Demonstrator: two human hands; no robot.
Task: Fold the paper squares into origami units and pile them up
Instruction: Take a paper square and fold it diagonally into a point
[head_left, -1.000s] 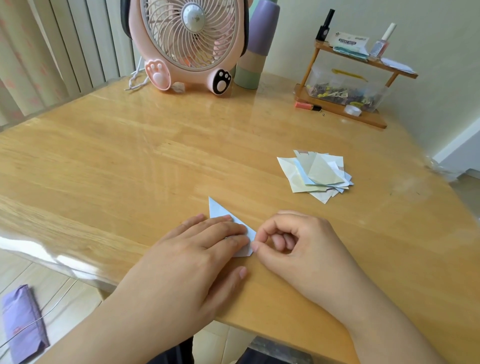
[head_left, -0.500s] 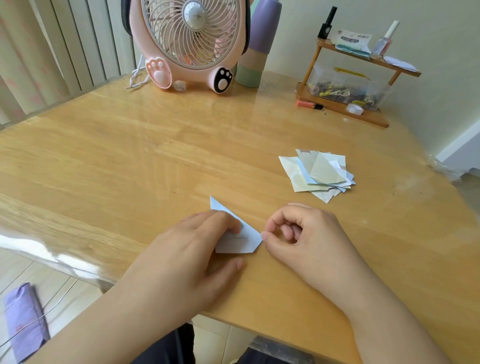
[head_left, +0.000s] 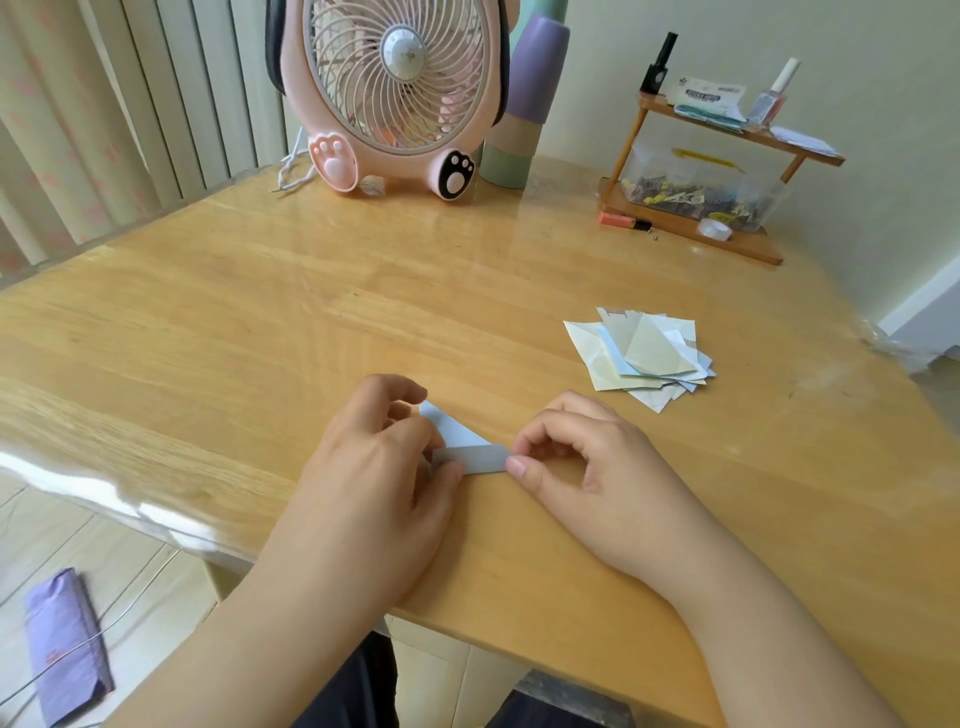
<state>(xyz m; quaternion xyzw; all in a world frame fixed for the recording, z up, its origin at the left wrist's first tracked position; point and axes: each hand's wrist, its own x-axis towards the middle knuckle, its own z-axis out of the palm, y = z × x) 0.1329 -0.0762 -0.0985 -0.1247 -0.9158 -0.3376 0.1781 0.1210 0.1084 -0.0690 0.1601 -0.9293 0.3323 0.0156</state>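
Note:
A small pale blue paper piece (head_left: 462, 441), partly folded, lies on the wooden table (head_left: 260, 322) near its front edge. A narrow flap along its near side stands turned up. My left hand (head_left: 379, 467) pinches the flap's left end with curled fingers. My right hand (head_left: 582, 457) pinches the flap's right end between thumb and forefinger. A pile of folded paper units (head_left: 644, 353) in pale blue, cream and white lies to the right and farther back, apart from both hands.
A pink desk fan (head_left: 395, 93) and a purple-and-green bottle (head_left: 524, 104) stand at the back. A small wooden shelf (head_left: 722, 156) with bottles and a clear box sits back right. A purple pouch (head_left: 62, 654) lies on the floor at left.
My left hand lifted off the flat paper and curled its fingers at the left end. The near edge of the paper has been turned up into a narrow flap between both hands.

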